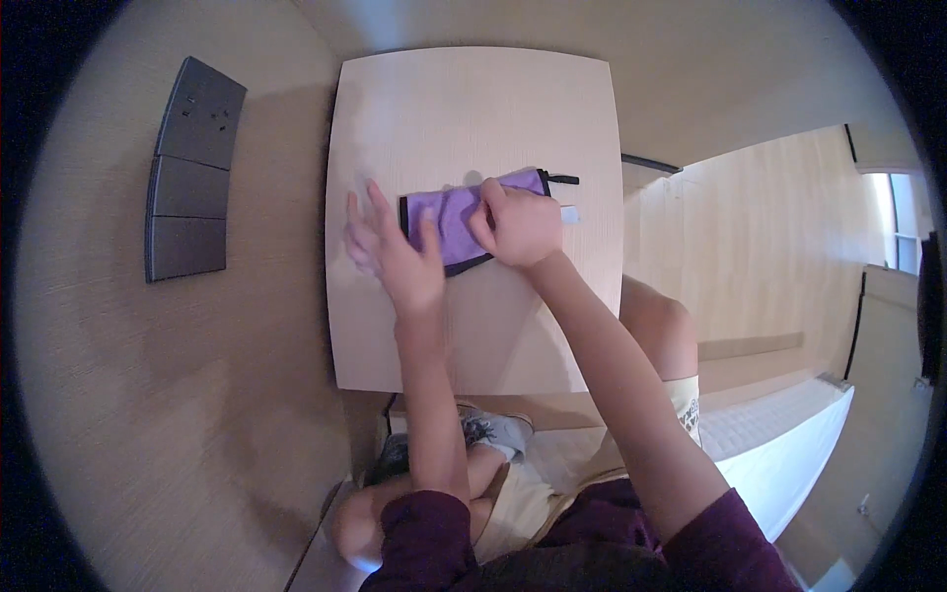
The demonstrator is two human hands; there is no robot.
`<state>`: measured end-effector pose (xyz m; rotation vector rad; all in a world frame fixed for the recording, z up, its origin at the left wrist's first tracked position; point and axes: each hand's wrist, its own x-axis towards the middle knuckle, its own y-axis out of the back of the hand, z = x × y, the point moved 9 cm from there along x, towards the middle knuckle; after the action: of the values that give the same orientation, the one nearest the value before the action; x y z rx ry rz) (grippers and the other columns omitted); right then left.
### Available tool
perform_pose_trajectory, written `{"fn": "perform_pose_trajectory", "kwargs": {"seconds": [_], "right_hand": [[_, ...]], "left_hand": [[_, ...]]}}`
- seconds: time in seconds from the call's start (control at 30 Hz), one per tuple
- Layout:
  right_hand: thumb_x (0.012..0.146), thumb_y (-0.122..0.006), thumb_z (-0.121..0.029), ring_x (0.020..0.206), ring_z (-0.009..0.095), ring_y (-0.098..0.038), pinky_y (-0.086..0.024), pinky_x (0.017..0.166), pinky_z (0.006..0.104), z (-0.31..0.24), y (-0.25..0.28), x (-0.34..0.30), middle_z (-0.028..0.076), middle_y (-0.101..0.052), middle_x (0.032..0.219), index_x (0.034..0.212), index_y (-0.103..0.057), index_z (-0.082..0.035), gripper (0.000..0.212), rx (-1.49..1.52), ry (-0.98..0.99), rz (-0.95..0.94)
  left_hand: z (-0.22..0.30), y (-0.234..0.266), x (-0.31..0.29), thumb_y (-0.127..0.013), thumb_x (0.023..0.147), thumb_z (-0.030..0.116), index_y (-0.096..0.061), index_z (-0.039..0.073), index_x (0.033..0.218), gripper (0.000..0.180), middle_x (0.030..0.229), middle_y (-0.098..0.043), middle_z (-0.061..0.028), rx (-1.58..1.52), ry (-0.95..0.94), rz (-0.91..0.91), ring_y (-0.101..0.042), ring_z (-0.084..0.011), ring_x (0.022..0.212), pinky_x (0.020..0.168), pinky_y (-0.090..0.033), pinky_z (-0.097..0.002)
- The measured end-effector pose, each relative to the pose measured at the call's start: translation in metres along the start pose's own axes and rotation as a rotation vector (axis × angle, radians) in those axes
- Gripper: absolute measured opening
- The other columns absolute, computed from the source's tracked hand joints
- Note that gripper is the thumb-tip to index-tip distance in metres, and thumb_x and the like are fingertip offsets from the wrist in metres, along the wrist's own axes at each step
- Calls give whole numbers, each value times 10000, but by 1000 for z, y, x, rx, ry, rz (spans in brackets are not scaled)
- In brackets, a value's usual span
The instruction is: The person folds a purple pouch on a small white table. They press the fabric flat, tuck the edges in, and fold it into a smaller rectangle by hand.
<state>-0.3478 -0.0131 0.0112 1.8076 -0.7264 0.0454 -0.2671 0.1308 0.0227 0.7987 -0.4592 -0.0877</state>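
Observation:
A purple cloth (456,212) with black edging lies folded on the pale wooden table (473,109). A black hanging loop (563,180) sticks out at its right end, and a small white tag (570,214) shows beside my wrist. My right hand (523,225) is closed over the cloth's right part, its fingers curled onto the fabric. At the left end, my left hand (397,247) is open with the fingers spread and slightly blurred. Its thumb overlaps the cloth in view; whether it touches is hard to tell.
A dark grey switch panel (189,187) is on the wall to the left. The table's right edge borders my bent knee (661,321). A white-covered bed or mattress (789,444) is at the lower right, next to wooden flooring (760,227).

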Motion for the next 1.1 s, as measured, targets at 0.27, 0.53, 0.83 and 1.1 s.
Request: {"fn": "perform_pose_trajectory", "kwargs": {"seconds": [0.27,0.53,0.83,1.1], "right_hand": [[798,-538,-299,595,270,-633,-497,526,393,5,-11,-1,101,-628,669,797,-539,-78,220,-19,-87,-176],[799,-540,-286,596,269,-631,-498,526,388,3,-12,1,97,-628,669,800,-536,-72,213,-26,-68,-155],[780,-557,-223,488,244,-579,-447,438,369,0,1,3,73,-566,547,723,-516,-89,152,21,-17,12],[802,-535,-296,622,274,-639,-501,538,397,8,-15,1,97,-636,680,823,-549,-80,217,-29,-96,-203]], "left_hand": [[8,-7,16,-737,752,268,-711,154,867,164,1275,-513,-52,-128,-158,-165,-373,-322,1195,1000,-277,-510],[-57,26,35,-730,775,276,-697,131,1019,286,1265,-512,-88,246,-108,19,-328,-335,1261,1041,-262,-481],[-47,-6,10,-650,815,285,-709,152,994,231,1370,-438,-78,157,-46,-145,-354,-364,1230,1020,-266,-534],[-24,15,25,-658,804,138,-661,56,995,208,1064,-584,-81,-320,178,-156,-493,-261,1070,942,-383,-424]]}}
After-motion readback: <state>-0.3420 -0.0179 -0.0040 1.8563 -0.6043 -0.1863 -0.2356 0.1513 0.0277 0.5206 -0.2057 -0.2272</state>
